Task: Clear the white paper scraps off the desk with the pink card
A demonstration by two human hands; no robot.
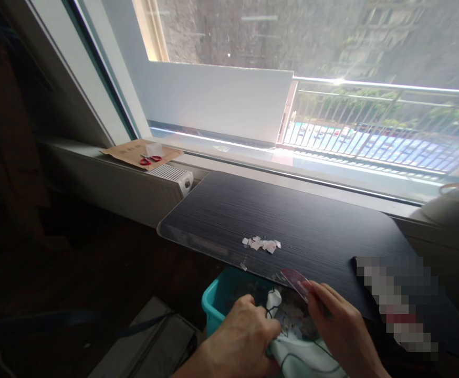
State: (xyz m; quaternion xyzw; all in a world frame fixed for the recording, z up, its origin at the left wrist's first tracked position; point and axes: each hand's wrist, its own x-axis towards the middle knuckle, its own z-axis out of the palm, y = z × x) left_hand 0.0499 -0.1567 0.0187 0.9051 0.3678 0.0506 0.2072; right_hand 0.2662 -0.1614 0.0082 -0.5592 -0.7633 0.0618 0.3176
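Observation:
Below the near edge of the table stands a teal bin (pixel 214 304), with many small paper scraps (pixel 292 320) inside. My left hand (pixel 245 336) is closed at the bin, gripping a pale bag-like sheet with dark lines (pixel 298 357) that drapes over the near rim. What lies inside its fingers is partly hidden. My right hand (pixel 340 320) pinches a thin, see-through pinkish plastic piece (pixel 294 279) at the table's edge, above the bin. Torn paper bits (pixel 263 244) lie in a small heap on the dark table (pixel 292 210), and a clear scrap (pixel 244 266) sits nearer its edge.
Red-handled scissors (pixel 150 159) rest on a brown paper envelope (pixel 121 152) on the ledge, beside a white slatted box (pixel 176 176). A blurred-out item (pixel 398 304) lies at the table's right. A large window (pixel 221 102) rises behind, and a grey box (pixel 146 341) stands on the floor.

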